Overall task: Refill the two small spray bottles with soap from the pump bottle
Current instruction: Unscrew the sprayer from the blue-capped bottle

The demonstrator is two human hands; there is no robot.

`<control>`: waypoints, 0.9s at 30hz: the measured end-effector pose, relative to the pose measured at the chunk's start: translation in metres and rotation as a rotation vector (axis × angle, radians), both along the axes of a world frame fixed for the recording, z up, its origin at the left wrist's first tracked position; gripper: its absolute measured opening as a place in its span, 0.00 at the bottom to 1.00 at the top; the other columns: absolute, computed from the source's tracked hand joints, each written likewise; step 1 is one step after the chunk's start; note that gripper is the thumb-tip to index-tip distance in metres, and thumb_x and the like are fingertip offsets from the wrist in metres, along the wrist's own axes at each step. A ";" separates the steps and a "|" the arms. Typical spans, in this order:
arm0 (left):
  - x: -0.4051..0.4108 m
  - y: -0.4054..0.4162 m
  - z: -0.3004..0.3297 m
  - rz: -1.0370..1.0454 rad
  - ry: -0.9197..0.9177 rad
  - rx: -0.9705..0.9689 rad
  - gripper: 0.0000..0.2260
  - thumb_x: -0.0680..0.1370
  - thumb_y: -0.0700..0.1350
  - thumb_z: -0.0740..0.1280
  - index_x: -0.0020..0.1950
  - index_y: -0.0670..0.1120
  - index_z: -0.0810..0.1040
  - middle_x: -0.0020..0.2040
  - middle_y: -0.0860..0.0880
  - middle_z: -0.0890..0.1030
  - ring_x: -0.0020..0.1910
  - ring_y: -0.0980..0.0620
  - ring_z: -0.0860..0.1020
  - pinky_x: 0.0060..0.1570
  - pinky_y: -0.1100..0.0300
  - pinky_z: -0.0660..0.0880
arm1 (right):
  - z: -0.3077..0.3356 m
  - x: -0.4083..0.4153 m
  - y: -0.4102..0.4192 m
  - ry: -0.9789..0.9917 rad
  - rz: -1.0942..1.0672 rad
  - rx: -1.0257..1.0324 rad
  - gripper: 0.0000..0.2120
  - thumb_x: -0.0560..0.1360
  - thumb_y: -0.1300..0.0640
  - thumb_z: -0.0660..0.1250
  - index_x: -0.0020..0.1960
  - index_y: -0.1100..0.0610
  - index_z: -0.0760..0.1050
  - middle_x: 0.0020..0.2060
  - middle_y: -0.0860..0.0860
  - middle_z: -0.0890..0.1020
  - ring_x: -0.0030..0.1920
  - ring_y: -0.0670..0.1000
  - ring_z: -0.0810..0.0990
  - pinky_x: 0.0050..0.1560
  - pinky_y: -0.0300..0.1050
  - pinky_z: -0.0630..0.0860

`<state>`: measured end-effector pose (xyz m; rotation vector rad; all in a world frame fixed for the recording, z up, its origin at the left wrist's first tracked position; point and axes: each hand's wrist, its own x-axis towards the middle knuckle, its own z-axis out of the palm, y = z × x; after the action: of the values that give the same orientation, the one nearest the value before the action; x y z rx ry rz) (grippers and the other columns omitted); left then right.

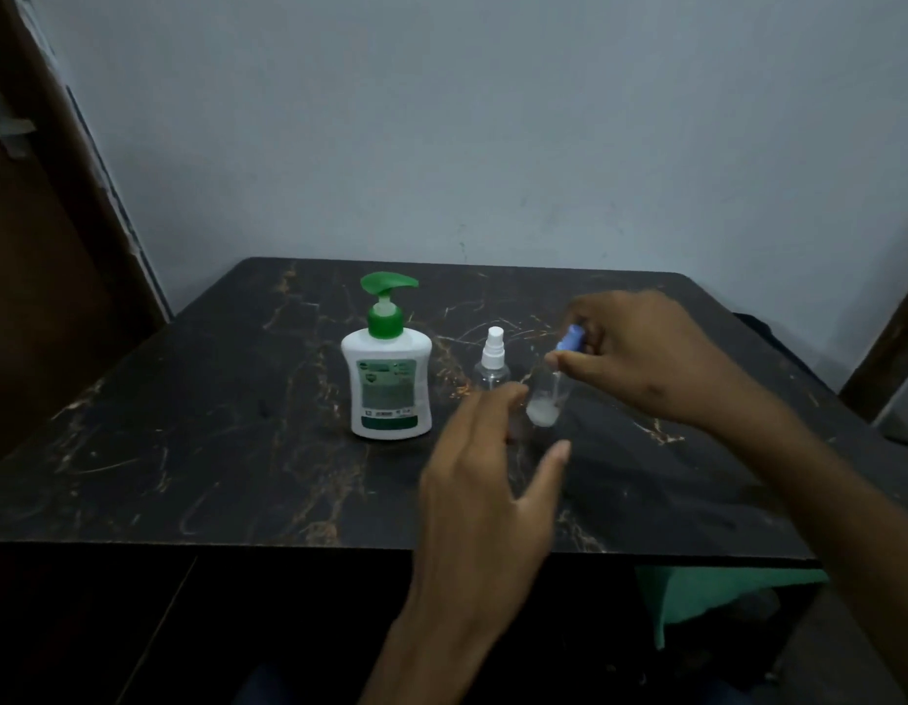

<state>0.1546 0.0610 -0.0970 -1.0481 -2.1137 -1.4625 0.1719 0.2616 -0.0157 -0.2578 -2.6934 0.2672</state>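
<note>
A white pump bottle (pixel 388 384) with a green pump head stands on the dark marble-patterned table (pixel 212 440). To its right stands a clear spray bottle (pixel 492 366) with a white spray top. Further right is a second clear spray bottle (pixel 546 399) with a little white liquid at its bottom. My right hand (pixel 650 348) pinches the blue spray cap (pixel 571 340) at this bottle's top. My left hand (pixel 492 480) hovers just in front of the two small bottles, fingers spread and relaxed, holding nothing; whether a fingertip touches a bottle is unclear.
A pale wall rises behind the table. A dark wooden panel (pixel 50 297) stands at the left. Green cloth (pixel 716 592) shows below the table's front edge at the right.
</note>
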 end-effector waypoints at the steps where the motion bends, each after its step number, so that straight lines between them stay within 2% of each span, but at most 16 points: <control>1: 0.003 0.008 -0.001 0.013 0.004 -0.028 0.23 0.76 0.56 0.74 0.68 0.50 0.77 0.59 0.54 0.81 0.56 0.55 0.79 0.58 0.58 0.78 | 0.007 0.010 -0.004 0.015 0.000 -0.021 0.11 0.76 0.43 0.72 0.40 0.49 0.79 0.33 0.44 0.81 0.34 0.43 0.78 0.33 0.42 0.66; 3: 0.010 0.020 -0.002 0.053 0.029 -0.075 0.27 0.76 0.62 0.71 0.71 0.49 0.76 0.59 0.53 0.81 0.57 0.52 0.78 0.57 0.53 0.79 | 0.018 0.026 -0.014 0.019 0.000 -0.063 0.15 0.74 0.39 0.72 0.35 0.48 0.79 0.29 0.43 0.80 0.31 0.43 0.78 0.32 0.42 0.67; 4: 0.013 0.024 -0.003 0.071 0.040 -0.079 0.26 0.75 0.62 0.70 0.69 0.50 0.77 0.57 0.54 0.81 0.56 0.52 0.77 0.55 0.52 0.79 | 0.019 0.032 -0.020 0.009 -0.004 -0.083 0.16 0.73 0.37 0.71 0.34 0.47 0.79 0.28 0.42 0.80 0.31 0.42 0.78 0.31 0.42 0.66; 6: 0.015 0.028 -0.006 0.098 0.050 -0.049 0.20 0.75 0.60 0.70 0.63 0.52 0.79 0.53 0.58 0.81 0.52 0.55 0.76 0.51 0.53 0.77 | 0.016 0.040 -0.027 -0.012 -0.001 -0.127 0.18 0.72 0.35 0.71 0.32 0.47 0.79 0.27 0.40 0.80 0.28 0.42 0.77 0.28 0.37 0.64; 8: 0.012 0.028 -0.009 0.074 -0.002 -0.023 0.14 0.75 0.58 0.73 0.57 0.55 0.79 0.49 0.61 0.79 0.48 0.57 0.75 0.49 0.54 0.76 | 0.010 0.046 -0.026 -0.013 0.032 -0.196 0.18 0.72 0.36 0.72 0.32 0.47 0.79 0.25 0.43 0.79 0.24 0.44 0.73 0.27 0.34 0.64; 10: 0.008 0.024 -0.010 -0.024 -0.138 0.028 0.12 0.72 0.55 0.77 0.54 0.56 0.82 0.46 0.62 0.79 0.45 0.59 0.76 0.47 0.59 0.76 | 0.006 0.049 -0.022 -0.021 0.109 -0.266 0.17 0.72 0.38 0.74 0.33 0.48 0.80 0.25 0.46 0.80 0.24 0.44 0.73 0.27 0.38 0.67; 12: 0.003 0.018 -0.008 -0.162 -0.271 0.069 0.12 0.70 0.51 0.80 0.52 0.57 0.85 0.45 0.62 0.82 0.41 0.57 0.77 0.43 0.64 0.73 | 0.008 0.050 -0.017 -0.095 0.225 -0.416 0.11 0.73 0.45 0.77 0.37 0.50 0.83 0.32 0.49 0.85 0.30 0.51 0.81 0.34 0.52 0.78; 14: -0.003 0.011 -0.007 -0.272 -0.334 0.064 0.10 0.71 0.50 0.79 0.51 0.55 0.87 0.42 0.58 0.84 0.38 0.57 0.76 0.41 0.66 0.72 | 0.013 0.052 -0.014 -0.217 0.370 -0.501 0.04 0.75 0.58 0.77 0.44 0.51 0.85 0.42 0.51 0.88 0.41 0.51 0.87 0.46 0.59 0.83; 16: -0.011 0.003 -0.008 -0.307 -0.361 0.055 0.09 0.72 0.51 0.78 0.50 0.53 0.87 0.42 0.55 0.84 0.39 0.56 0.76 0.41 0.67 0.71 | 0.019 0.054 -0.011 -0.247 0.502 -0.493 0.15 0.74 0.73 0.72 0.47 0.52 0.85 0.52 0.50 0.87 0.55 0.51 0.86 0.58 0.51 0.82; 17: -0.015 0.000 -0.008 -0.307 -0.366 0.055 0.08 0.72 0.51 0.78 0.50 0.53 0.87 0.43 0.55 0.85 0.40 0.55 0.76 0.42 0.67 0.70 | 0.023 0.055 -0.011 -0.255 0.547 -0.500 0.19 0.74 0.76 0.70 0.48 0.53 0.85 0.56 0.49 0.86 0.61 0.50 0.84 0.62 0.46 0.80; 19: -0.018 -0.005 -0.009 -0.297 -0.358 0.041 0.08 0.72 0.51 0.78 0.50 0.53 0.87 0.44 0.56 0.85 0.42 0.52 0.76 0.43 0.66 0.70 | 0.027 0.054 -0.014 -0.240 0.571 -0.512 0.16 0.76 0.71 0.72 0.52 0.51 0.85 0.62 0.44 0.84 0.66 0.47 0.81 0.66 0.41 0.77; 21: -0.018 -0.007 -0.009 -0.296 -0.360 0.037 0.09 0.72 0.50 0.78 0.51 0.54 0.87 0.44 0.57 0.85 0.42 0.50 0.76 0.44 0.65 0.71 | 0.022 0.049 -0.020 -0.162 0.487 -0.389 0.07 0.77 0.54 0.73 0.54 0.46 0.84 0.56 0.39 0.85 0.59 0.42 0.84 0.58 0.38 0.80; 22: -0.017 -0.007 -0.009 -0.293 -0.369 0.044 0.10 0.71 0.50 0.79 0.51 0.55 0.87 0.44 0.57 0.84 0.43 0.51 0.77 0.44 0.66 0.71 | 0.019 0.045 -0.024 -0.146 0.423 -0.267 0.05 0.77 0.45 0.72 0.52 0.43 0.83 0.49 0.36 0.86 0.51 0.39 0.85 0.49 0.34 0.79; 23: -0.017 -0.007 -0.010 -0.288 -0.379 0.051 0.11 0.71 0.50 0.79 0.52 0.56 0.87 0.44 0.58 0.84 0.43 0.51 0.77 0.44 0.67 0.71 | 0.017 0.042 -0.029 -0.142 0.367 -0.147 0.08 0.75 0.40 0.71 0.48 0.42 0.83 0.42 0.33 0.84 0.42 0.36 0.84 0.41 0.32 0.77; 25: -0.018 -0.008 -0.012 -0.287 -0.388 0.049 0.11 0.70 0.50 0.80 0.52 0.57 0.87 0.44 0.58 0.84 0.43 0.52 0.77 0.44 0.68 0.71 | 0.016 0.037 -0.038 -0.171 0.310 -0.042 0.10 0.73 0.38 0.72 0.41 0.44 0.82 0.33 0.30 0.81 0.33 0.36 0.80 0.34 0.30 0.72; 27: -0.021 -0.010 -0.013 -0.317 -0.394 0.039 0.10 0.71 0.50 0.79 0.52 0.56 0.87 0.45 0.58 0.85 0.43 0.54 0.76 0.44 0.67 0.71 | 0.020 0.037 -0.042 -0.203 0.328 -0.082 0.05 0.73 0.46 0.77 0.40 0.44 0.83 0.31 0.31 0.81 0.33 0.35 0.81 0.33 0.30 0.72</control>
<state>0.1341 0.0509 -0.1098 -1.2033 -2.2372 -1.9937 0.2090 0.2198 0.0041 0.1454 -2.9229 0.4718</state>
